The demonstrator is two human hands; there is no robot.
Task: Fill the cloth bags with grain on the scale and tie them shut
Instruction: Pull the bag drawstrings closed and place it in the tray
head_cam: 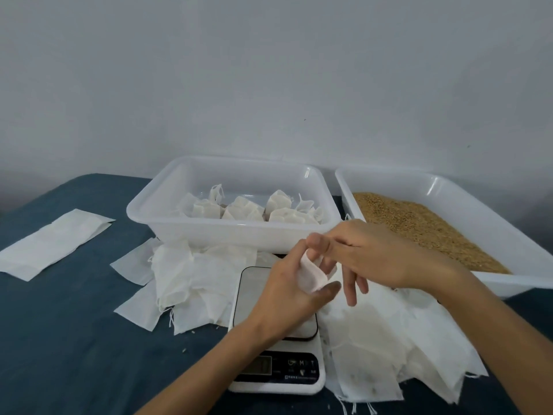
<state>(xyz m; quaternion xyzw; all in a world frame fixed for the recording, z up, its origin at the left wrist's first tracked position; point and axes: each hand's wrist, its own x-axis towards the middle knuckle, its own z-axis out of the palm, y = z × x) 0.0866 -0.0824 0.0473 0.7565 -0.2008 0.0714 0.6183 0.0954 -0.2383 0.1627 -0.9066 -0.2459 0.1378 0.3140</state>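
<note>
White cloth bag [311,275] sits above the scale [276,333], gripped in the curled fingers of the left hand [287,292]. Right hand [374,259] pinches its top edge, other fingers loose, grain tray [466,211] just beyond to the right.

- The left hand [287,283] grips a small white cloth bag [312,275] above the white digital kitchen scale [276,348]
- The right hand [371,259] meets the bag's top, its thumb and forefinger at the cloth and its other fingers spread downward
- A white plastic tub of tied, filled bags [230,205] stands behind the scale; a second white plastic tub [466,202] to its right holds brown grain [425,229]
- Loose heaps of flat empty white bags lie left [191,280] and right [398,348] of the scale on the dark blue tablecloth [74,339]
- A flat stack of white bags [54,242] lies apart at far left
</note>
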